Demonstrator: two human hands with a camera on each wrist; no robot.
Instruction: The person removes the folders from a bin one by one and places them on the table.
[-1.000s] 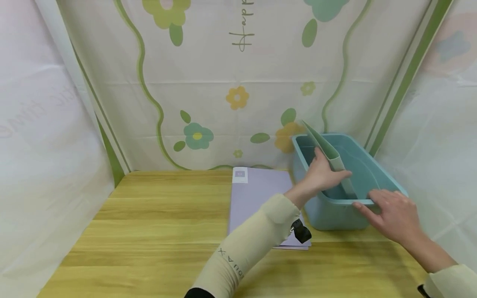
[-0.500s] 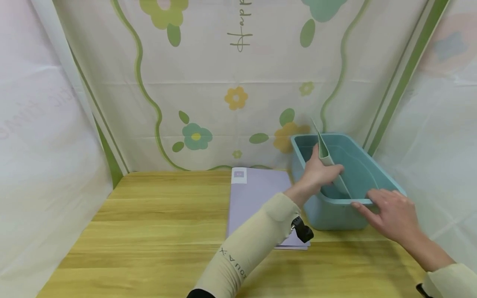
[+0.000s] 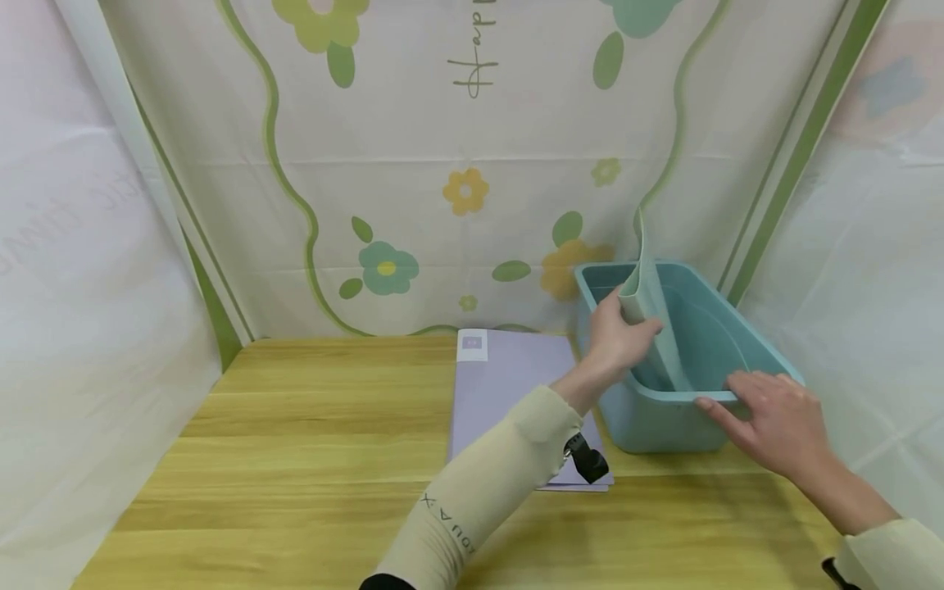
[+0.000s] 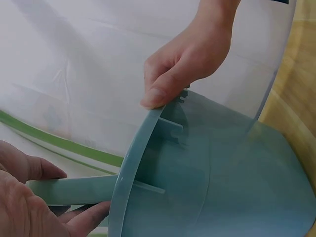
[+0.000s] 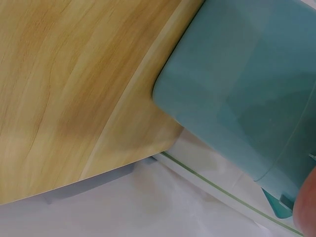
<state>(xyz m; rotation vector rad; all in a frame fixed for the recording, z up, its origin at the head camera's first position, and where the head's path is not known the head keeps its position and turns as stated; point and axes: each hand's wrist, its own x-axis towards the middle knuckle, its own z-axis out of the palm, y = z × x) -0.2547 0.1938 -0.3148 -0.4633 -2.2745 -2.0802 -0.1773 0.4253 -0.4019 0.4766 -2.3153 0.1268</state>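
A pale green folder [image 3: 659,319] stands upright, slightly tilted, partly inside a blue-green plastic bin [image 3: 667,428]. Its near edge is pinched between the thumb and fingers of my left hand [image 3: 621,336], over the bin's left side. In the left wrist view the folder's edge [image 4: 74,191] runs between thumb and fingers toward the bin rim [image 4: 129,173]. My right hand [image 3: 785,426] grips the near right corner of that rim, thumb outside and fingers over the edge. Only a bit of one right finger [image 5: 307,207] shows in the right wrist view.
Purple folders [image 3: 509,373] lie stacked flat left of the bin, partly under my left forearm. The wooden table [image 3: 310,442] extends left. Flower-printed cloth [image 3: 413,147] closes off the back and both sides, close behind the bin.
My left hand has shifted slightly left and turned the folder. The folder's far top corner has swung right and up, so it stands more upright. The right hand stays on the rim.
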